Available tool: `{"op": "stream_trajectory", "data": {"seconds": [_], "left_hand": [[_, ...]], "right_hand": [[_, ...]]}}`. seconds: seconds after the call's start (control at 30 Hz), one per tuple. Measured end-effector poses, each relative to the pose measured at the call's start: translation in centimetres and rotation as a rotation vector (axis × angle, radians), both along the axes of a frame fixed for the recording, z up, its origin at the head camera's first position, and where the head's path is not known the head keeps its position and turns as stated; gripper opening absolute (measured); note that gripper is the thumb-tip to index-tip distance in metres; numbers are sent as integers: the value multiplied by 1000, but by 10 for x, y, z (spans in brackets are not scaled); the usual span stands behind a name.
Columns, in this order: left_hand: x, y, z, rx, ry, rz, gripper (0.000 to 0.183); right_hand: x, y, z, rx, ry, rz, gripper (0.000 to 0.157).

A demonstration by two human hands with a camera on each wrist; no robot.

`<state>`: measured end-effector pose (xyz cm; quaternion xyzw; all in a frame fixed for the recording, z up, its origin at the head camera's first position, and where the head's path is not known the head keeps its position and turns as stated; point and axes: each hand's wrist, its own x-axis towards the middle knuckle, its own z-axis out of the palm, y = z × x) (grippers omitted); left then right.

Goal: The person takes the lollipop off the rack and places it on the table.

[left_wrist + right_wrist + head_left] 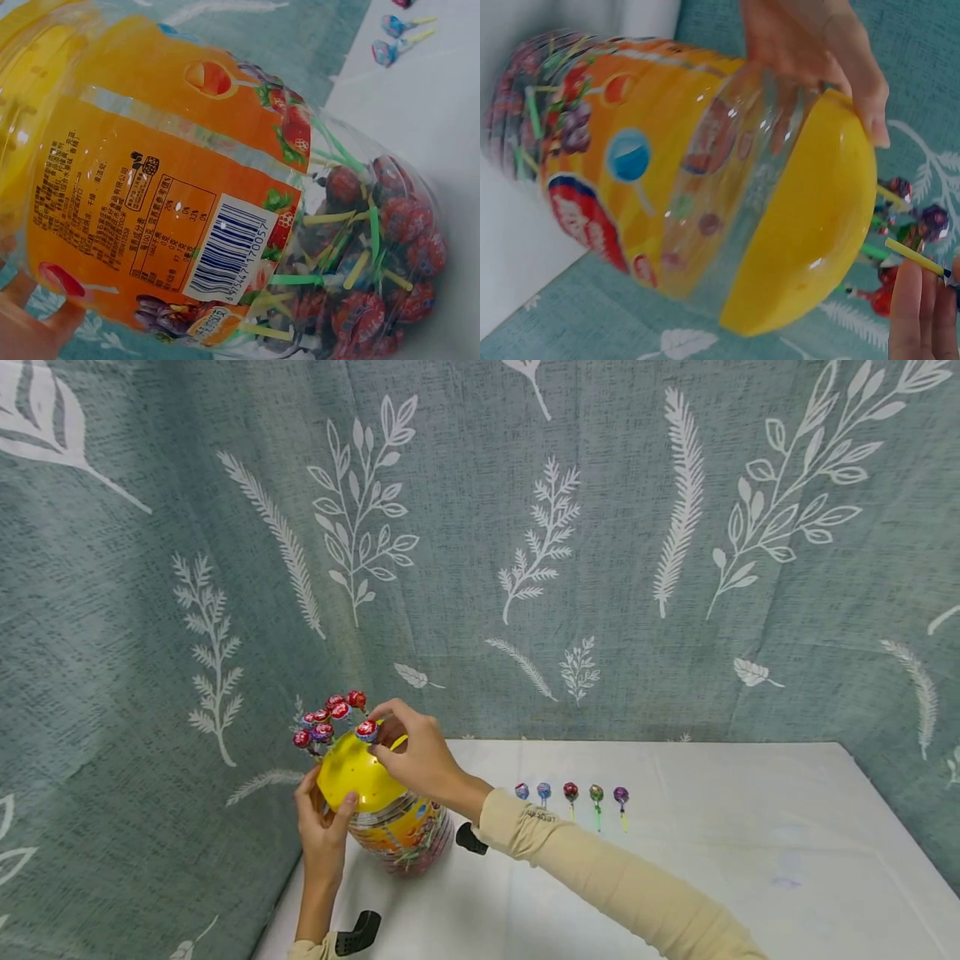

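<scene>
A clear plastic jar (pixel 405 835) with an orange printed label leans on the white table, loose lollipops (pixel 360 315) showing through its wall. Its domed yellow lid (pixel 356 774) has small holes, and several wrapped lollipops (pixel 321 727) stand in its far left side, heads outward. My left hand (pixel 322 827) holds the jar by the lid and neck, thumb on the lid's near side. Just above the lid, my right hand (pixel 420 750) pinches a red-and-blue wrapped lollipop (pixel 367 731). In the right wrist view its bare yellow stick (pixel 915 257) points toward the lid, apart from it.
On the table, right of the jar, several lollipops (pixel 572 792) lie in a row with their sticks toward me. A leaf-patterned green cloth (pixel 480 568) hangs behind and to the left. Black wrist-worn pieces (pixel 360 933) sit near both cuffs.
</scene>
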<state>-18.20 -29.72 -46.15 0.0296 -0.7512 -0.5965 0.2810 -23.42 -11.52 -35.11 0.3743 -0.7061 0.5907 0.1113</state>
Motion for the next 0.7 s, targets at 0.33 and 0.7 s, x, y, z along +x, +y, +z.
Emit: {"op": "stream_trajectory", "data": {"seconds": [0.33,0.7], "left_hand": [[-1,-1,-1,40,47,-25,65],[-1,0,-5,50,70,-48,65]], "right_hand": [[-1,28,-20,-47,-105,-11,30],[13,73,-27,-58,-180,-92,30]]}}
